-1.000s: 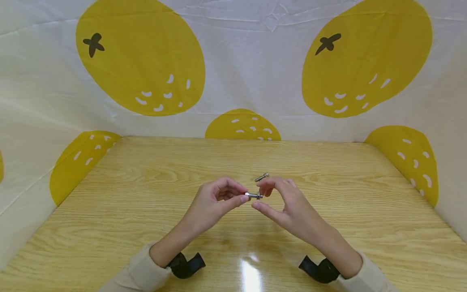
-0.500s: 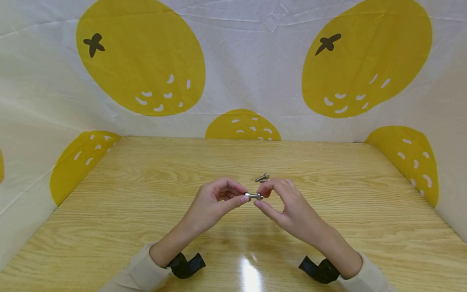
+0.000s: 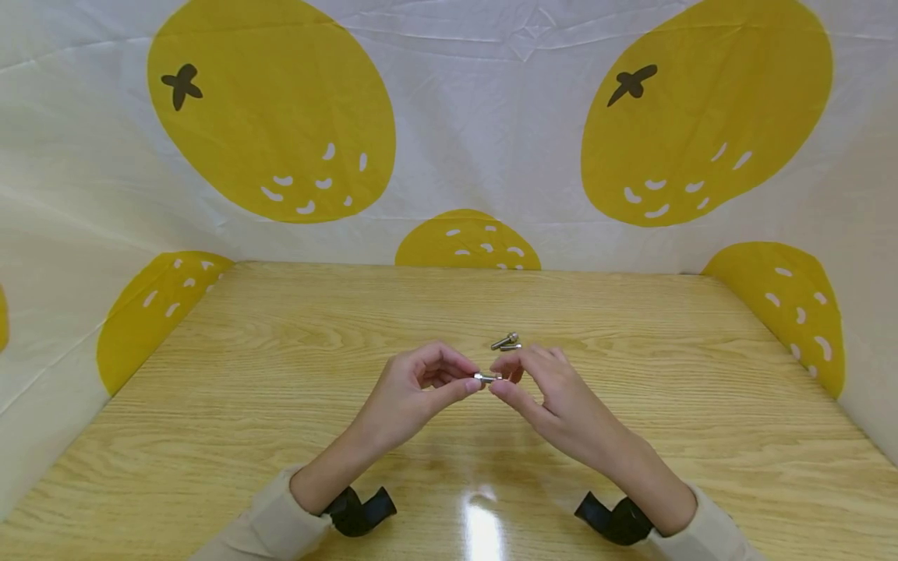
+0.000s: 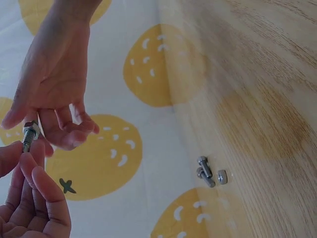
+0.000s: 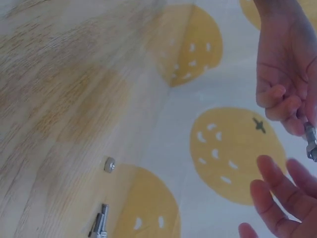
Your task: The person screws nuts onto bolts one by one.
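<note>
My left hand [image 3: 424, 379] pinches a small silver bolt [image 3: 487, 379] near its head, between thumb and fingertips, and the bolt lies sideways above the table. A hex nut [image 4: 31, 130] sits on the bolt's shank towards the right. Around that nut curve the thumb and forefinger of my right hand [image 3: 543, 386], partly covering it in the head view. From the left wrist, the right thumb tip shows a little to the side of the nut, with the forefinger behind it. The other right fingers are loosely bent, holding nothing.
Beyond my right hand, two loose bolts [image 4: 205, 171] lie together on the wooden table [image 3: 281, 327]. A loose nut [image 5: 109, 164] stands near them, hidden in the head view. White cloth [image 3: 484, 117] with yellow fruit prints walls the back and sides.
My right thumb and forefinger have moved in closer around the nut and shifted slightly left. More of the second loose bolt shows behind the hand. My left hand keeps its pinch, nearly still.
</note>
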